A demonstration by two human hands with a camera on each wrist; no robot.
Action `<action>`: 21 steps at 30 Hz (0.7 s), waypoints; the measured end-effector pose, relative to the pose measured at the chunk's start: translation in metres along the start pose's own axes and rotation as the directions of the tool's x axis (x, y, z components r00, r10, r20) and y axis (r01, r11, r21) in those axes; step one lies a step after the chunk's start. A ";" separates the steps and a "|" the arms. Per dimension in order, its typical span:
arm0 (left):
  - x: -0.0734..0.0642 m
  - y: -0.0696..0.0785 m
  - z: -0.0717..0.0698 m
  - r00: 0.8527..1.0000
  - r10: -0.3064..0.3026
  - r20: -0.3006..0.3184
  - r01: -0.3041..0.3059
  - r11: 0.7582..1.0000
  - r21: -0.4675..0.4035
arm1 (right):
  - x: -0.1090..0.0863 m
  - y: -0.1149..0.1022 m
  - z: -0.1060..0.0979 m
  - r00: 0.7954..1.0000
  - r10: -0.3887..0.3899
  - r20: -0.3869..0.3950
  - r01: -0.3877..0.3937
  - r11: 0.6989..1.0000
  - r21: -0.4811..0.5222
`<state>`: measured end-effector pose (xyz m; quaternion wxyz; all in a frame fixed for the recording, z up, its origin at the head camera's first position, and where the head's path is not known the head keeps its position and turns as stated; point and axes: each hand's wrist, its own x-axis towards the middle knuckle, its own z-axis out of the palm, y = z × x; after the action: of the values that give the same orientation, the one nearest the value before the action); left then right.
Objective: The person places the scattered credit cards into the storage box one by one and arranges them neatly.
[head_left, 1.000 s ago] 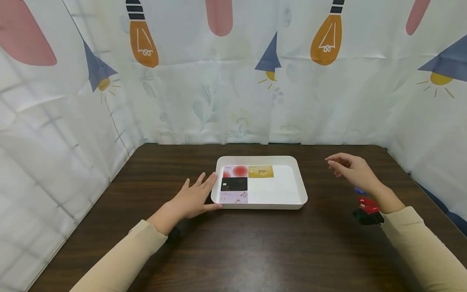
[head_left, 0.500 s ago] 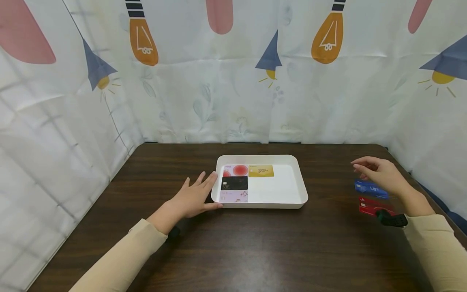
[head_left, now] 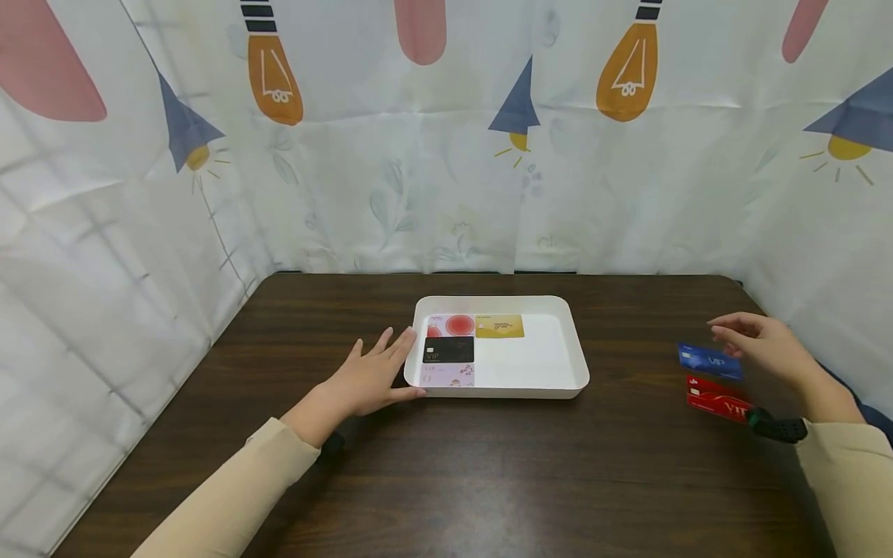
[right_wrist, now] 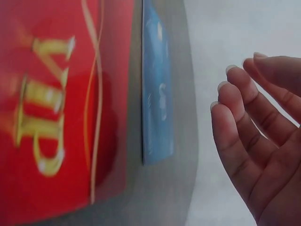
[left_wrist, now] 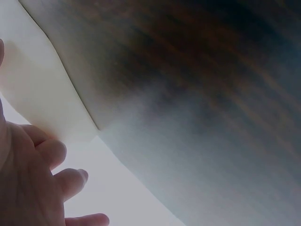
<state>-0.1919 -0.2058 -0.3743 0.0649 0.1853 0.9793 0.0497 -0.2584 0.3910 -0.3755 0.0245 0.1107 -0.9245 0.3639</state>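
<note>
My left hand point(head_left: 366, 380) rests with spread fingers against the left side of a white tray point(head_left: 575, 364). Inside that tray lie a pink card with red circles point(head_left: 459, 325), a gold card point(head_left: 499, 326), a black VIP card point(head_left: 449, 349) and a lilac card point(head_left: 447, 375). On the right, my right hand point(head_left: 763, 345) hovers near a blue VIP card point(head_left: 710, 362), its fingers loosely bent and holding nothing. A red VIP card point(head_left: 718, 398) lies just in front of the blue one; the right wrist view shows both cards beside the bare fingers point(right_wrist: 225, 125).
The dark wooden table point(head_left: 488, 473) extends around the tray and cards. A patterned white curtain point(head_left: 453, 194) hangs behind it and along both sides. A black strap point(head_left: 777, 428) sits on my right wrist.
My right hand has moved rightward, away from the tray, uncovering the blue and red cards. My left hand has stayed at the tray's edge.
</note>
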 end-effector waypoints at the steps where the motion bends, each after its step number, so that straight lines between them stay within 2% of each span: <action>1: 0.000 0.000 0.000 1.000 0.002 -0.001 -0.002 1.000 0.000 | -0.001 0.002 -0.001 1.000 0.009 0.002 -0.009 1.000 -0.009; 5: -0.001 0.000 -0.001 1.000 0.000 0.003 0.000 1.000 0.000 | -0.003 0.011 -0.003 0.999 0.049 0.012 -0.049 0.998 -0.048; 9: 0.000 0.000 -0.001 1.000 -0.001 0.004 0.001 1.000 -0.006 | -0.005 0.021 -0.008 0.991 0.121 0.049 -0.118 0.992 -0.054; 15: 0.002 -0.001 0.000 1.000 -0.003 0.006 0.003 1.000 -0.001 | -0.006 0.039 -0.017 0.970 0.198 0.144 -0.194 0.980 -0.042; 21: 0.001 -0.001 0.002 1.000 -0.005 0.006 0.005 1.000 0.002 | -0.005 0.046 -0.024 0.944 0.227 0.239 -0.207 0.973 -0.106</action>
<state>-0.1931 -0.2062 -0.3761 0.0677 0.1832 0.9796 0.0481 -0.2642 0.4407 -0.3896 -0.1278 0.0521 -0.9406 0.3103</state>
